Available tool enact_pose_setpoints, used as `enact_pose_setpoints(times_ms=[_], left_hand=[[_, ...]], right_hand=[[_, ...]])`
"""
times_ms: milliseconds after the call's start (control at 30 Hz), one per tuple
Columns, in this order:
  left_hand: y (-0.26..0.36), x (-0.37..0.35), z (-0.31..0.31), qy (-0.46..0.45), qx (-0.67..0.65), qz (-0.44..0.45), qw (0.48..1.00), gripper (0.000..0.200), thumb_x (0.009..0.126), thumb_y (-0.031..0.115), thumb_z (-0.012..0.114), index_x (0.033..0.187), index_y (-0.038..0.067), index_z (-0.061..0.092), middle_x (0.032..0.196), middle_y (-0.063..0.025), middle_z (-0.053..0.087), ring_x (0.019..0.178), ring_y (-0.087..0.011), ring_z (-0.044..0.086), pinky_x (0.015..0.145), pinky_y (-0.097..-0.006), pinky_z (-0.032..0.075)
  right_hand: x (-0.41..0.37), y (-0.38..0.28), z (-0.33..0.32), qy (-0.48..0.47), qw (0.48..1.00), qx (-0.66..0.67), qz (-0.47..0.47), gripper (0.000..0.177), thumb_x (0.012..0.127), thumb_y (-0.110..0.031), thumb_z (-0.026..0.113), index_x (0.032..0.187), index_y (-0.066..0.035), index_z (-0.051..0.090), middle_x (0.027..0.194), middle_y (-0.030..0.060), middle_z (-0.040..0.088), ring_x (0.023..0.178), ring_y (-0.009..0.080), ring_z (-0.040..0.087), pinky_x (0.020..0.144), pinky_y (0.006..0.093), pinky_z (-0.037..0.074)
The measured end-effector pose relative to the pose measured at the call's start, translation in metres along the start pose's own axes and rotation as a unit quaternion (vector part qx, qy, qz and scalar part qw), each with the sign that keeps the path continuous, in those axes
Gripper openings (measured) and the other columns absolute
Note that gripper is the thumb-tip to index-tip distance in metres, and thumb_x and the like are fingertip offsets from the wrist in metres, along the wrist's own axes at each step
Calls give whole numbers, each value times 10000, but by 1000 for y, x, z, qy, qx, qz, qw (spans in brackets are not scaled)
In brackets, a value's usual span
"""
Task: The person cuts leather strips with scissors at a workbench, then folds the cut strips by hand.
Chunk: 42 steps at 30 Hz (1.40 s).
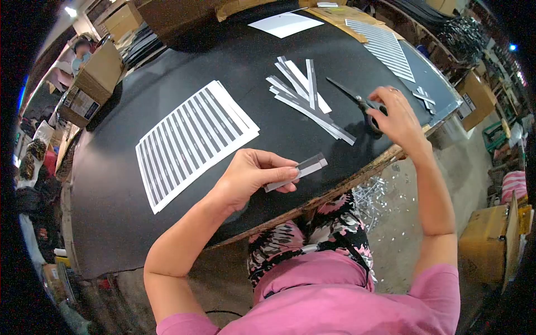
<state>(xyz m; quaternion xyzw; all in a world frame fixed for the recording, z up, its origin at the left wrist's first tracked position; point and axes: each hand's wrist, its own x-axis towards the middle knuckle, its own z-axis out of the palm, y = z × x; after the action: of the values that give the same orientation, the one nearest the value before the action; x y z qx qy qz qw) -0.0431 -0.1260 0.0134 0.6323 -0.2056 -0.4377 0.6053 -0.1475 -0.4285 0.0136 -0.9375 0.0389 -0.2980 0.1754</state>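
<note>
Between the thumb and fingers of my left hand [258,176] are short grey-and-white paper strips [311,166], held near the table's front edge. My right hand [395,116] is at the handles of black scissors [362,104], which lie on the black table with their blades pointing to the back left; whether its fingers grip them is unclear. A fanned pile of long paper strips [312,106] lies left of the scissors. Farther left is a stack of striped sheets [192,139].
At the back are a white sheet [285,24] and another striped sheet [382,49]. Small strips [424,98] lie at the table's right edge. A cardboard box [92,84] stands back left, near a seated person [81,58]. Paper scraps [373,198] litter the floor.
</note>
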Motion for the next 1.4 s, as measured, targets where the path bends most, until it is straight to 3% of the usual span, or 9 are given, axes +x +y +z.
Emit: enact_pose_setpoints(times_ms=[67, 167, 300, 467, 600, 800, 867, 1133, 1400], left_hand=[[-1, 1, -1, -13, -16, -32, 999, 284, 801, 116, 740, 994, -78, 665, 834, -137, 692, 703, -164, 672, 678, -252, 543], [-4, 3, -3, -1, -48, -54, 997, 296, 795, 126, 747, 996, -75, 662, 840, -131, 689, 715, -161, 671, 673, -247, 537], [-7, 5, -5, -18, -61, -46, 997, 286, 801, 119, 740, 996, -74, 659, 850, -127, 689, 730, -161, 672, 668, -241, 534], [-9, 4, -6, -8, -62, -26, 998, 286, 804, 122, 739, 995, -75, 659, 853, -132, 688, 731, -164, 673, 676, -248, 538], [-6, 3, -4, 4, -38, -40, 998, 305, 796, 120, 748, 1002, -85, 654, 856, -142, 687, 731, -170, 674, 686, -252, 542], [-2, 7, 5, -2, -43, -47, 998, 306, 794, 115, 749, 1004, -85, 653, 863, -143, 687, 704, -162, 673, 676, -270, 560], [-3, 13, 9, -8, -34, -56, 998, 290, 812, 112, 734, 1008, -88, 656, 867, -149, 687, 749, -175, 686, 696, -256, 560], [5, 37, 55, -82, 0, -76, 994, 284, 797, 114, 750, 993, -73, 664, 850, -130, 693, 703, -150, 674, 668, -261, 554], [6, 45, 76, -118, 8, -86, 989, 265, 803, 89, 740, 988, -85, 665, 846, -133, 694, 706, -144, 680, 663, -235, 554]], right_hand=[[-8, 18, -6, -82, 990, -99, 62, 286, 749, -112, 711, 984, -7, 586, 915, 168, 627, 873, 336, 599, 745, 389, 476], [-9, 18, -13, -142, 984, -21, 105, 316, 739, -112, 714, 1000, -4, 574, 902, 171, 614, 861, 337, 592, 741, 398, 471], [-16, 25, -10, -99, 990, -11, 96, 329, 712, -97, 710, 998, -7, 574, 809, 154, 582, 795, 315, 584, 719, 390, 467], [-20, -2, -42, -214, 946, -107, 219, 436, 632, -150, 697, 1031, -7, 593, 769, 148, 575, 779, 299, 583, 709, 376, 470], [-68, -1, -57, -153, 972, -120, 135, 491, 613, -150, 696, 1072, 2, 608, 702, 131, 575, 677, 294, 580, 651, 391, 472], [-130, -9, -71, -120, 922, 105, 353, 498, 624, -53, 733, 1097, -3, 584, 693, 15, 551, 686, 89, 569, 585, 253, 448], [-142, -40, -64, -54, 837, 268, 474, 547, 633, -49, 797, 1127, -17, 565, 723, 6, 562, 691, 86, 575, 586, 227, 450], [-184, -92, -35, -124, 746, 501, 421, 598, 677, -160, 825, 1165, -28, 504, 766, -14, 530, 716, 79, 530, 608, 224, 433], [-176, -94, -32, -117, 817, 421, 377, 673, 672, -346, 843, 1120, 11, 491, 771, -3, 529, 671, 69, 485, 593, 237, 415]])
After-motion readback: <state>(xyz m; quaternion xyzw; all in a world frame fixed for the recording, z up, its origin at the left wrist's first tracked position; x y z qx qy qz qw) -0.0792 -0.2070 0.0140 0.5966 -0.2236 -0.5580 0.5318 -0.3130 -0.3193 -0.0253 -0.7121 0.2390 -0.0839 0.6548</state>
